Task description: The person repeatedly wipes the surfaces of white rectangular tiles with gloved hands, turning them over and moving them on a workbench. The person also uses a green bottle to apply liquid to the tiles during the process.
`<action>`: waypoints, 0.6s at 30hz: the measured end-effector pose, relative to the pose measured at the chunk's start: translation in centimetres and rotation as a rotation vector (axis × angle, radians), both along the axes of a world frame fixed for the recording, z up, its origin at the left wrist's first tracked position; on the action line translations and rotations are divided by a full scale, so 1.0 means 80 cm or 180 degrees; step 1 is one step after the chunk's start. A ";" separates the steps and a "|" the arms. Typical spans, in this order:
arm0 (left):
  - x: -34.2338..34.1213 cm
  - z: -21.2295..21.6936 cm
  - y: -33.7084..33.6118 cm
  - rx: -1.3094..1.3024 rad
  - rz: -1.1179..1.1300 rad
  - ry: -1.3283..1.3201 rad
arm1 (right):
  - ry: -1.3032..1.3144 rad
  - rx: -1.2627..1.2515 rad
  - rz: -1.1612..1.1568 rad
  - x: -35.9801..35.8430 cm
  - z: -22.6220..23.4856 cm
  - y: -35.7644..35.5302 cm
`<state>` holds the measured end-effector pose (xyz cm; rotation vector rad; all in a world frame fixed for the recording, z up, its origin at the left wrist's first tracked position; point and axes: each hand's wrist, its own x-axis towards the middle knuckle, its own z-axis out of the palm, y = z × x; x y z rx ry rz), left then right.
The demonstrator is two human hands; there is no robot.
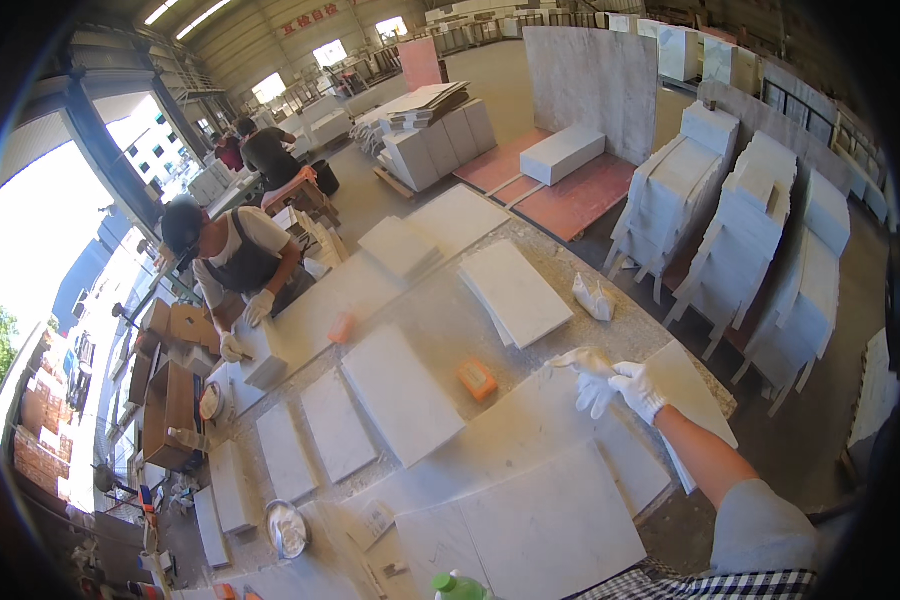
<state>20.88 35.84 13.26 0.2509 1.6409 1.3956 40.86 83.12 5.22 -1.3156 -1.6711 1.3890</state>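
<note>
My right hand (642, 390), in a white work glove, is closed and raised above the near right part of the worktable. It grips what looks like a second, limp white glove (592, 385), whose fingers hang down to the left. No left forearm shows, and my left hand is not in view. Pale marble-like slabs (520, 530) lie just below and in front of the gloves. Nearby are an orange block-shaped tool (477, 379) and a crumpled white bundle (594, 298), both resting on the dusty table.
Several flat slabs (402, 392) cover the table, with a bowl of white paste (288, 529) at its left edge. A green-capped bottle (458, 585) stands close to me. Across the table, a gloved co-worker (245, 255) handles stacked pieces. Slab-laden racks (675, 195) stand right.
</note>
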 end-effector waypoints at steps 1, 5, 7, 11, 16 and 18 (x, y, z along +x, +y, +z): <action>0.002 -0.005 0.010 0.0104 -0.0185 -0.0002 | 0.0032 -0.0137 0.0179 0.030 0.009 -0.022; 0.000 -0.030 0.049 -0.0312 -0.1302 0.1062 | -0.0988 0.0404 0.0724 0.136 0.026 -0.129; 0.008 -0.043 0.069 -0.0630 -0.1688 0.0767 | -0.1756 0.0913 0.0947 0.164 0.022 -0.183; 0.039 -0.052 0.115 -0.0821 -0.2473 0.0939 | -0.1832 0.1412 0.0789 0.164 0.014 -0.245; 0.076 -0.055 0.160 -0.1331 -0.2870 0.0908 | -0.2220 0.1713 0.0865 0.139 0.015 -0.257; 0.086 -0.061 0.173 -0.1290 -0.2698 0.0834 | -0.2635 0.1676 0.1165 0.134 0.011 -0.257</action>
